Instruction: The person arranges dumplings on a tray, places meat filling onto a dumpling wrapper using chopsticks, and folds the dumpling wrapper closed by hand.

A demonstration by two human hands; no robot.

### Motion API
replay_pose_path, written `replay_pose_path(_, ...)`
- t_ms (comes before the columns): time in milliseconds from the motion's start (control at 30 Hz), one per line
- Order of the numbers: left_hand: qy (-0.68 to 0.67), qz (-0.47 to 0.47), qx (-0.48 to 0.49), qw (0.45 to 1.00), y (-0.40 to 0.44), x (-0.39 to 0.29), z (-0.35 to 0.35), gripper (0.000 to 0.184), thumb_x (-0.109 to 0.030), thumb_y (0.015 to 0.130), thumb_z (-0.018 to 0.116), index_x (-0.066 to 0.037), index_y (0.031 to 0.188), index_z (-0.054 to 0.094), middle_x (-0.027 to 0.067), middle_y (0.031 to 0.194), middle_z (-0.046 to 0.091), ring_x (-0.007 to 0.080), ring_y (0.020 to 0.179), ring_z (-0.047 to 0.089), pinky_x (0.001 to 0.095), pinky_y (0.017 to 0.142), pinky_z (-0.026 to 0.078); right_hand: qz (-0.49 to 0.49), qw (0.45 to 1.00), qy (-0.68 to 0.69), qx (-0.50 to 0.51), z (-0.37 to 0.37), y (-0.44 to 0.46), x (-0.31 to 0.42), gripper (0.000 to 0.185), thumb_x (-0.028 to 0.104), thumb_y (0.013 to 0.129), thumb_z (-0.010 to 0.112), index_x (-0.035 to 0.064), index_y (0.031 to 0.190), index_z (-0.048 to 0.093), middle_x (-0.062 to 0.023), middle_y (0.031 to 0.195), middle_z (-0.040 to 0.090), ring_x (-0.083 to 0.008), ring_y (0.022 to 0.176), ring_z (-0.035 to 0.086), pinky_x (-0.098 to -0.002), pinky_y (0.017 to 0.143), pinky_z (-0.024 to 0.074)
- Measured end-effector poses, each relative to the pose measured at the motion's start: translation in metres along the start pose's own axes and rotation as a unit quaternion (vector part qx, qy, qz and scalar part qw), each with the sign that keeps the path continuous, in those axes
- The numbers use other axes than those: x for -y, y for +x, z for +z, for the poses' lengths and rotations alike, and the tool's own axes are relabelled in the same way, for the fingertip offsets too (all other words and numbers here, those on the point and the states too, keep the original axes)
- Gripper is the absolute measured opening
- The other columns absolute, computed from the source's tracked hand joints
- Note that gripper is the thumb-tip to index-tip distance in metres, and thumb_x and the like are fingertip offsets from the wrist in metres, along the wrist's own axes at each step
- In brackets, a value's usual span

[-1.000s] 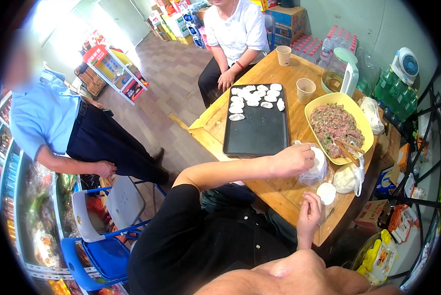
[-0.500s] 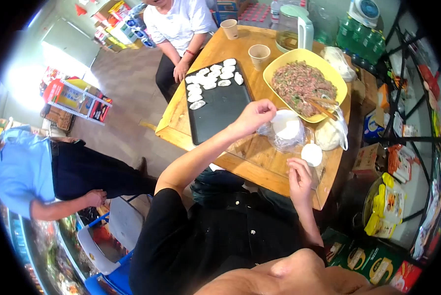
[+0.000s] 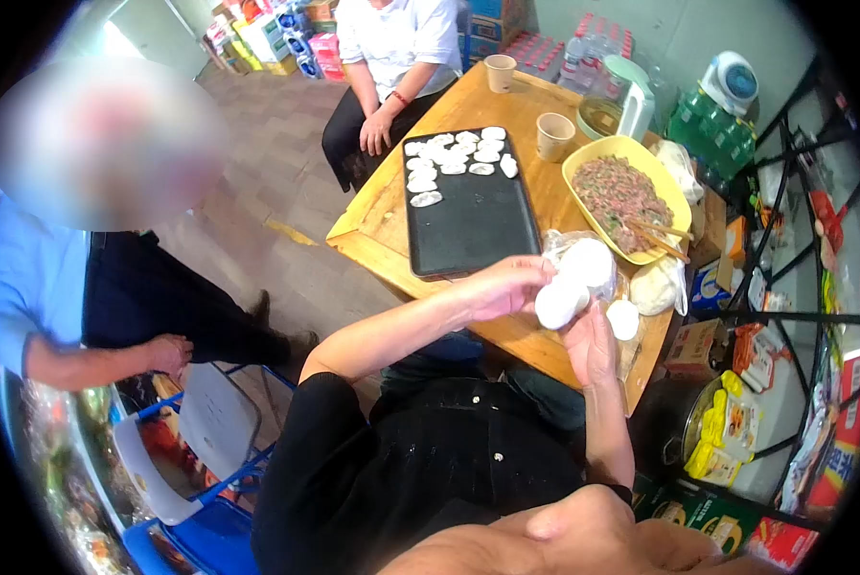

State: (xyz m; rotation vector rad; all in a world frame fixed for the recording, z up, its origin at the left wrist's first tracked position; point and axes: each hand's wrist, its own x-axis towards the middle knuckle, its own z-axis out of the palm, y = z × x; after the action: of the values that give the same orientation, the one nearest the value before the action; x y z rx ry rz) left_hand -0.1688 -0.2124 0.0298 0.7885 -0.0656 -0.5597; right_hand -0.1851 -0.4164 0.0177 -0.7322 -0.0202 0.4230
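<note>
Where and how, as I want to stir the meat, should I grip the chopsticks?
Grip the chopsticks by their free ends, probably from the picture's right: those jut over the rim of the bowl, while the others rest in the meat.

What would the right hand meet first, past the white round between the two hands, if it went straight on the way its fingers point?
Probably the white round lying in clear plastic, just ahead of the right hand; depth is unclear in this single view, so it might pass above.
</note>
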Motion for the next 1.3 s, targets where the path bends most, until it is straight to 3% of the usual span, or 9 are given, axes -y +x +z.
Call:
replay_pose_path(233, 0.038, 0.038, -0.016, 0.998, -0.065, 0.026, -0.039, 0.013, -0.022, 0.097, 0.061, -0.009, 0.1, 0.059, -0.0009, 0.097, 0.058, 0.01, 0.094, 0.059, 0.0313, 0.083, 0.052, 0.035, 0.949, -0.311, 0.038, 0.017, -0.003, -0.024, 0.019, 0.008, 0.095, 0.06, -0.0006, 0.112, 0.06, -0.0079, 0.107, 0.065, -0.0116, 0.093, 0.063, -0.0263, 0.085, 0.0504)
replay_pose_path(367, -0.002, 0.015, -0.008, 1.0, -0.081, 0.032, -0.065, 0.043, -0.021, 0.093, 0.068, -0.008, 0.129, 0.048, 0.0041, 0.113, 0.055, 0.0142, 0.106, 0.057, 0.033, 0.094, 0.049, -0.059, 0.854, -0.51, 0.086, 0.049, -0.006, -0.029, 0.011, 0.003, 0.092, 0.063, -0.0036, 0.101, 0.064, -0.0063, 0.097, 0.065, -0.009, 0.088, 0.06, -0.025, 0.076, 0.0491)
replay_pose_path(467, 0.029, 0.082, 0.092, 0.992, -0.081, 0.032, -0.075, 0.103, -0.026, 0.08, 0.081, -0.01, 0.156, 0.013, 0.012, 0.147, 0.036, 0.0217, 0.136, 0.039, 0.0388, 0.113, 0.033, -0.086, 0.747, -0.635, 0.175, 0.108, -0.012, -0.018, 0.012, 0.003, 0.09, 0.065, -0.0023, 0.1, 0.066, -0.0123, 0.098, 0.066, -0.0187, 0.088, 0.065, -0.0304, 0.074, 0.0506)
replay_pose_path(633, -0.003, 0.037, 0.196, 0.98, -0.088, 0.019, -0.056, 0.095, -0.024, 0.079, 0.081, -0.005, 0.152, 0.024, 0.0098, 0.141, 0.047, 0.02, 0.13, 0.047, 0.0357, 0.112, 0.035, -0.175, 0.614, -0.728, 0.249, 0.117, -0.005, -0.028, 0.014, 0.01, 0.09, 0.065, 0.0005, 0.1, 0.065, -0.016, 0.099, 0.066, -0.0345, 0.087, 0.066, -0.0402, 0.073, 0.0525)
replay_pose_path(733, -0.099, -0.004, 0.129, 0.987, -0.082, 0.041, -0.065, 0.048, -0.009, 0.09, 0.066, 0.0, 0.134, 0.048, 0.0104, 0.13, 0.057, 0.021, 0.125, 0.054, 0.0385, 0.108, 0.041, -0.154, 0.604, -0.755, 0.203, 0.107, 0.001, -0.026, 0.015, 0.014, 0.091, 0.063, 0.0018, 0.099, 0.064, -0.0169, 0.094, 0.063, -0.0373, 0.083, 0.063, -0.043, 0.07, 0.0517)
replay_pose_path(933, -0.227, -0.079, 0.073, 0.968, -0.076, 0.053, -0.059, 0.048, -0.002, 0.091, 0.056, 0.01, 0.136, 0.042, 0.0216, 0.134, 0.054, 0.0314, 0.125, 0.055, 0.0408, 0.111, 0.041, -0.123, 0.631, -0.764, 0.049, 0.075, -0.01, 0.015, 0.018, 0.015, 0.09, 0.064, 0.0022, 0.104, 0.066, -0.0071, 0.091, 0.064, -0.0168, 0.077, 0.065, -0.033, 0.065, 0.0514)
replay_pose_path(1033, -0.24, -0.087, 0.07, 0.964, -0.082, 0.051, -0.057, 0.049, -0.002, 0.088, 0.053, 0.011, 0.135, 0.043, 0.0249, 0.137, 0.052, 0.0366, 0.127, 0.053, 0.042, 0.112, 0.04, -0.101, 0.767, -0.617, -0.142, 0.026, 0.0, 0.069, 0.025, 0.011, 0.09, 0.065, 0.002, 0.113, 0.062, -0.0001, 0.086, 0.059, -0.0083, 0.075, 0.055, -0.0237, 0.063, 0.0477)
replay_pose_path(1133, -0.236, -0.101, 0.028, 0.966, -0.09, 0.046, -0.054, 0.054, -0.006, 0.089, 0.056, 0.008, 0.139, 0.04, 0.0248, 0.138, 0.051, 0.0357, 0.129, 0.051, 0.0423, 0.113, 0.039, -0.211, 0.734, -0.615, -0.196, 0.004, 0.023, 0.112, 0.052, 0.011, 0.09, 0.067, -0.0027, 0.135, 0.044, -0.011, 0.115, 0.056, -0.0125, 0.086, 0.059, -0.0264, 0.072, 0.0521)
replay_pose_path(1300, -0.247, -0.089, 0.012, 0.965, -0.094, 0.05, -0.049, 0.051, -0.006, 0.09, 0.055, 0.009, 0.136, 0.042, 0.0248, 0.136, 0.053, 0.0355, 0.127, 0.053, 0.0427, 0.112, 0.04, -0.283, 0.715, -0.623, -0.148, 0.005, 0.076, 0.132, 0.044, 0.014, 0.092, 0.064, -0.0015, 0.131, 0.051, -0.0079, 0.112, 0.058, -0.0141, 0.094, 0.059, -0.0269, 0.078, 0.0507)
